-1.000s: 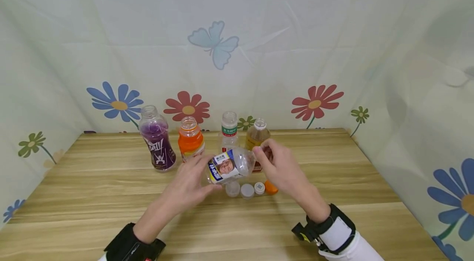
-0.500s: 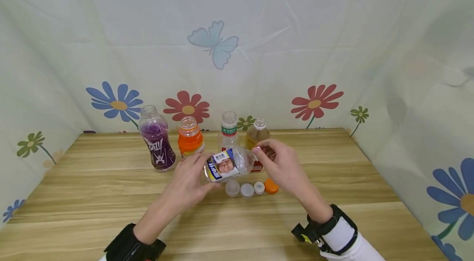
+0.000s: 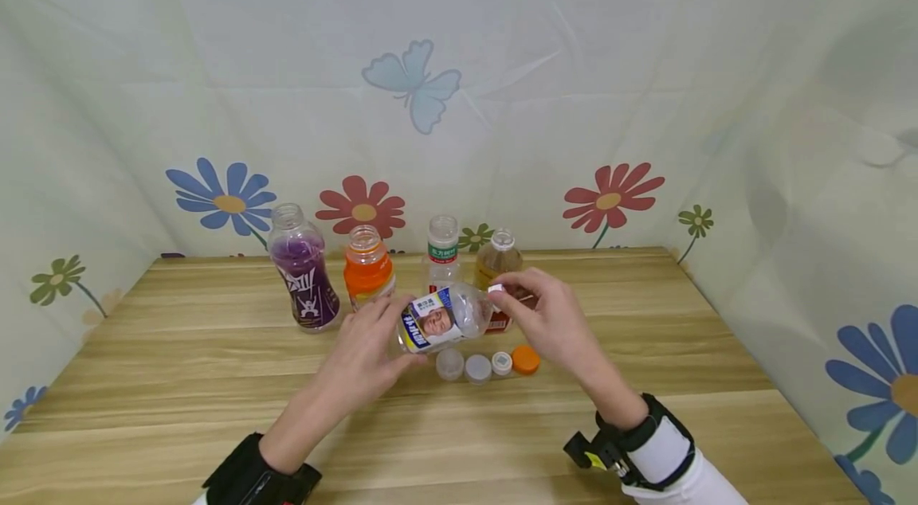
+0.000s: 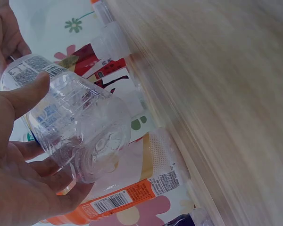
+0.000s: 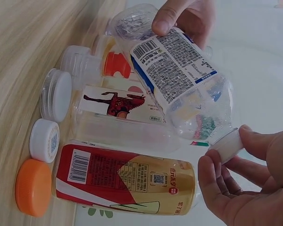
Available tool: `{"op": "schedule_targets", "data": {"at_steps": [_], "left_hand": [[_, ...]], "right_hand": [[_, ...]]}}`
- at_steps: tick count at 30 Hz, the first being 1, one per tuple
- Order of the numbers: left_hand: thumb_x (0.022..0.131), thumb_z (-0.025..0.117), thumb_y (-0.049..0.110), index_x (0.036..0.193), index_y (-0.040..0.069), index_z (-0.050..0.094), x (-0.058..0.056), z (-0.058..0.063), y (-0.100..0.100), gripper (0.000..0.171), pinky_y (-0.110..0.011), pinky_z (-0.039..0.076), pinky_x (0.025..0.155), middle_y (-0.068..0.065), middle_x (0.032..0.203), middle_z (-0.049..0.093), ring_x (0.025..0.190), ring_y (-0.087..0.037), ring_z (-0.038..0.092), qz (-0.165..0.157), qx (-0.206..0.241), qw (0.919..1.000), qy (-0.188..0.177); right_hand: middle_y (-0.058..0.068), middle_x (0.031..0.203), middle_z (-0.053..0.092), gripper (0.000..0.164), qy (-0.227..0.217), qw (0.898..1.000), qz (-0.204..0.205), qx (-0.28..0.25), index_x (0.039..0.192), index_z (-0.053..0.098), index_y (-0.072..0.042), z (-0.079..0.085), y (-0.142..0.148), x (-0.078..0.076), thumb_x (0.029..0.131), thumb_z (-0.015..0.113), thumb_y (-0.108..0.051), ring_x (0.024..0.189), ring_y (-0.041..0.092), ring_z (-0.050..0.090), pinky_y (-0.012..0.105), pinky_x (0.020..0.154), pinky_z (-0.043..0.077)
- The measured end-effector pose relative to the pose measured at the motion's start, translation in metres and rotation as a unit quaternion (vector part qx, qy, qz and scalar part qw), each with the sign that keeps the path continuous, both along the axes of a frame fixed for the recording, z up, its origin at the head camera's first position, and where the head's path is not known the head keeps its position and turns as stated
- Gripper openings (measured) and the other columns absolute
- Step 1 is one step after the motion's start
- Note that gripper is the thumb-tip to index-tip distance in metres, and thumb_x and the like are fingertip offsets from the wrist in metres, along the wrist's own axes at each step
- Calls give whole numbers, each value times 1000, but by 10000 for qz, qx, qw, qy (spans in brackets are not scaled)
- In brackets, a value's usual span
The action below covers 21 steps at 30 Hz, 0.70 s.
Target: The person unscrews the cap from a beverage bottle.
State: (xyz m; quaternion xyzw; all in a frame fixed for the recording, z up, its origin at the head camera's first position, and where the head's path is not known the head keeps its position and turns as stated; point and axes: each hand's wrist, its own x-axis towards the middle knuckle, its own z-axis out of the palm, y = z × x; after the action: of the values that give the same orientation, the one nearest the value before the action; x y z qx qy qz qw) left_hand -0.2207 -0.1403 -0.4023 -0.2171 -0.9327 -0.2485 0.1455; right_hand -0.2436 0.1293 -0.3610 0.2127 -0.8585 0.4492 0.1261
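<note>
A clear plastic bottle (image 3: 469, 312) with a blue and white label is tilted above the table, its neck toward the right. My left hand (image 3: 366, 342) grips it round the base end, thumb on the near side in the left wrist view. At the neck, my right hand (image 3: 548, 322) pinches a white cap (image 5: 227, 146) between thumb and fingers. The cap sits at the bottle's mouth; how far it is threaded I cannot tell. Below lie loose caps on the wood: a translucent cap (image 3: 449, 364), a greyish cap (image 3: 478, 369), a small white cap (image 3: 502, 363) and an orange cap (image 3: 526, 360).
Uncapped bottles stand behind my hands: a purple bottle (image 3: 304, 282), an orange bottle (image 3: 368, 270), a clear bottle with a green band (image 3: 444, 250) and an amber bottle (image 3: 500, 258). They stand on a wooden table (image 3: 179, 377) before a flowered cloth (image 3: 495, 131).
The fingers of my right hand have shifted at the bottle's neck, and more of the white cap shows between them. My left hand and the bottle have hardly moved.
</note>
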Motion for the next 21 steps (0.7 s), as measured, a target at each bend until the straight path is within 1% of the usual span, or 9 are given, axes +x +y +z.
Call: {"op": "schedule_targets", "data": {"at_steps": [5, 9, 15, 21], "left_hand": [[76, 93, 29, 142, 6, 55, -1, -1, 0, 80, -68, 39, 105, -25, 147, 51, 135, -44, 48, 4, -1, 10000, -12], [76, 93, 28, 142, 6, 55, -2, -1, 0, 79, -69, 38, 106, -25, 147, 51, 136, -45, 47, -4, 4, 10000, -39], [77, 92, 29, 142, 6, 54, -2, -2, -1, 78, -70, 38, 105, -24, 146, 53, 136, -45, 47, -37, -12, 10000, -15], [78, 92, 29, 141, 8, 54, -3, -2, -1, 76, -70, 38, 105, -20, 145, 56, 138, -44, 45, -97, 10, 10000, 10]], "right_hand": [[5, 97, 69, 21, -6, 9999, 105, -34, 113, 77, -1, 1, 0, 0, 95, 75, -12, 82, 20, 66, 28, 71, 58], [7, 100, 69, 24, -104, 9995, 261, -139, 116, 75, 2, 3, 1, 0, 95, 75, -9, 84, 24, 68, 28, 72, 59], [11, 108, 68, 26, -311, 9977, 488, -354, 119, 74, 4, 6, 2, 2, 94, 74, -3, 94, 28, 70, 31, 80, 60], [12, 113, 68, 25, -405, 9959, 624, -521, 118, 73, 4, 6, 2, 2, 93, 73, 2, 102, 29, 69, 34, 87, 58]]}}
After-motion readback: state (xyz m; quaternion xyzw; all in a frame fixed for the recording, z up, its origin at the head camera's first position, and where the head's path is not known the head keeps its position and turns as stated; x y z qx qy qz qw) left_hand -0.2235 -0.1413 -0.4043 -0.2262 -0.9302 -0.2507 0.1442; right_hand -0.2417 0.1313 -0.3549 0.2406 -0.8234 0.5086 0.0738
